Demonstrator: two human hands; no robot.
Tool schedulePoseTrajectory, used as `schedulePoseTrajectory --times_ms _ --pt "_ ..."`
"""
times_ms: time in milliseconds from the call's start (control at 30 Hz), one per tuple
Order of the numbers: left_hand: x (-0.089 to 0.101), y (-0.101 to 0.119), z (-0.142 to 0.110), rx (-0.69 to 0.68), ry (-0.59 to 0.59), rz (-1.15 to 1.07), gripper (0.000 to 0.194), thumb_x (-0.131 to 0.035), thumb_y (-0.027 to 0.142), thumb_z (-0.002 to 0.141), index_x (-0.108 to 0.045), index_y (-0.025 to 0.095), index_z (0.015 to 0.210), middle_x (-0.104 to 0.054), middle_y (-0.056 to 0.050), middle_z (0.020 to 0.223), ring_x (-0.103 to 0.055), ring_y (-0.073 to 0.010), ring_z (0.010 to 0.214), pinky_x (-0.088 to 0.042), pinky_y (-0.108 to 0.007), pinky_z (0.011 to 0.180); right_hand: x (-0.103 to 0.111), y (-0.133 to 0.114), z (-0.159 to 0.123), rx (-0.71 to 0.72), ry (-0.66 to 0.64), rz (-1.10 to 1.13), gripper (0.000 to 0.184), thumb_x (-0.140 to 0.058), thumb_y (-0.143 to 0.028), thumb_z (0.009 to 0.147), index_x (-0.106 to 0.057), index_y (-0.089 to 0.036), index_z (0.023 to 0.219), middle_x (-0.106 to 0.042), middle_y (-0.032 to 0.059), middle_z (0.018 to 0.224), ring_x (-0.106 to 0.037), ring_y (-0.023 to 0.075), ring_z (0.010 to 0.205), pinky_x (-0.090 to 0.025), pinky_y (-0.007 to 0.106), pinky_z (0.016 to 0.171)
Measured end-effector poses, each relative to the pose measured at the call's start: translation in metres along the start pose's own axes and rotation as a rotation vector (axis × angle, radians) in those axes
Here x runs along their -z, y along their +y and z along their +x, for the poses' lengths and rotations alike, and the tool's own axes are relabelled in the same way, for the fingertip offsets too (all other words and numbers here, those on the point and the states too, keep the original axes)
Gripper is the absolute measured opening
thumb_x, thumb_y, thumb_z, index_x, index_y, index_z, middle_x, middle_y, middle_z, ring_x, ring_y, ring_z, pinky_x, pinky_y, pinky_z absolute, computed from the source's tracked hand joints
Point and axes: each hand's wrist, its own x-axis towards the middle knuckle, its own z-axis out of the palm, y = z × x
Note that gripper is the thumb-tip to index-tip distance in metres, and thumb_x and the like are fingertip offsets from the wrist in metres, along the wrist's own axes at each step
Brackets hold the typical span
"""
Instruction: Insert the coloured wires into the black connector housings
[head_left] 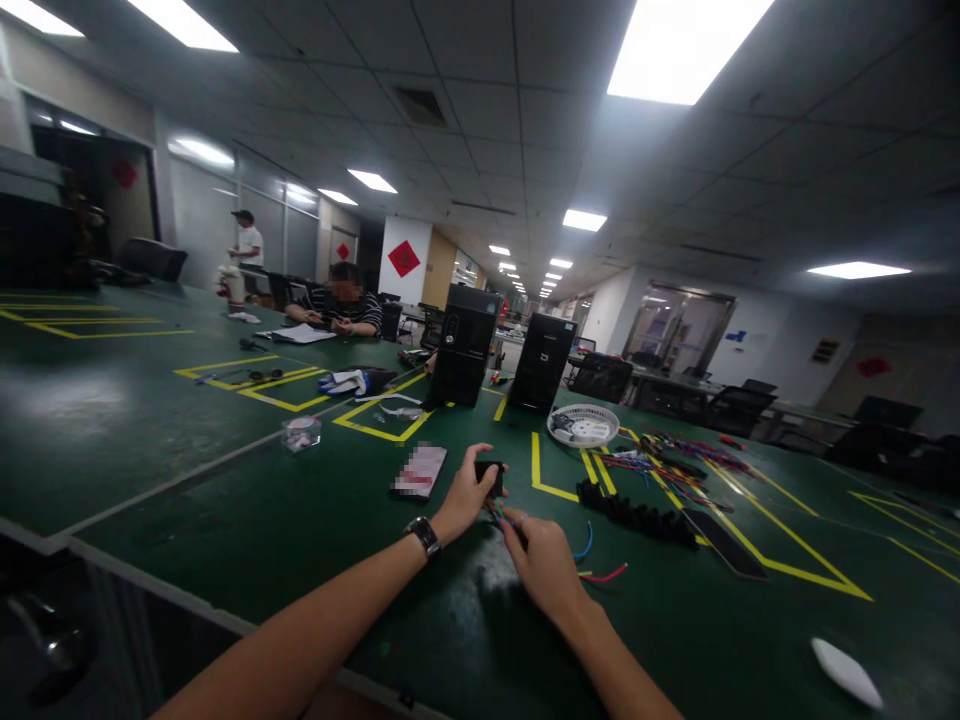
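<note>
My left hand (466,492), with a watch at the wrist, is closed around a small black block (491,478); its exact kind is too small to make out. Thin coloured wires (496,511) run from just under the block toward my right hand (546,562). That hand is closed, thumb and fingers pinching the wires. Beyond it, a blue wire end (586,545) and a red wire end (609,577) stick out to the right over the green table. A phone (421,472) lies just left of my left hand.
Two black computer towers (466,350) (541,362) stand ahead. A white round basket (551,428), bundles of coloured wires (675,465), black corrugated tubing (637,515) and a white mouse-like object (846,674) lie rightward. Leftward are a clear box (301,434) and gloves (352,382). A person (349,305) sits across the table.
</note>
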Motion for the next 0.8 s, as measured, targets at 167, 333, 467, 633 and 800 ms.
schedulePoseTrajectory --times_ms 167,333,467,633,800 --pt "-0.003 -0.001 0.005 0.04 0.005 -0.196 0.049 -0.052 0.056 0.082 -0.041 0.022 0.116 -0.059 -0.006 0.093 -0.064 -0.0141 0.065 -0.051 -0.027 0.058 -0.011 0.006 -0.001 0.007 -0.009 0.058 0.035 -0.036 -0.03 0.096 -0.068 -0.021 0.107 -0.074 0.0083 0.09 -0.07 0.0216 0.079 -0.049 0.027 0.07" --pt "0.003 -0.004 0.007 -0.043 0.03 -0.082 0.053 -0.036 0.065 0.085 -0.052 0.018 0.102 -0.054 -0.003 0.076 -0.055 -0.0115 0.055 -0.045 -0.024 0.05 -0.004 0.007 0.004 0.026 -0.119 0.109 0.041 -0.03 -0.037 0.096 -0.07 -0.024 0.097 -0.074 0.0076 0.084 -0.07 0.023 0.077 -0.048 0.027 0.067" --pt "-0.002 -0.005 0.003 -0.141 0.056 0.06 0.049 -0.039 0.063 0.085 -0.055 0.019 0.099 -0.051 -0.001 0.072 -0.052 -0.011 0.056 -0.043 -0.023 0.05 0.028 0.017 0.016 0.02 -0.148 0.131 0.044 -0.033 -0.044 0.093 -0.07 -0.025 0.078 -0.074 0.0076 0.083 -0.07 0.0231 0.077 -0.049 0.028 0.067" --pt "-0.017 -0.005 0.031 -0.095 0.324 -0.214 0.045 -0.034 0.061 0.088 -0.047 0.021 0.106 -0.053 -0.002 0.074 -0.054 -0.0116 0.054 -0.047 -0.024 0.052 0.005 0.025 0.009 0.004 -0.022 -0.01 0.036 -0.035 -0.035 0.092 -0.069 -0.024 0.094 -0.074 0.0092 0.084 -0.07 0.0242 0.074 -0.048 0.029 0.064" --pt "0.004 0.024 0.071 0.074 0.569 -0.339 0.031 -0.021 0.043 0.096 -0.037 0.021 0.111 -0.057 -0.001 0.073 -0.057 -0.0121 0.052 -0.051 -0.029 0.058 -0.028 0.001 -0.012 0.088 -0.154 -0.173 0.031 -0.035 -0.025 0.094 -0.067 -0.023 0.095 -0.072 0.0068 0.076 -0.069 0.0222 0.069 -0.044 0.028 0.06"
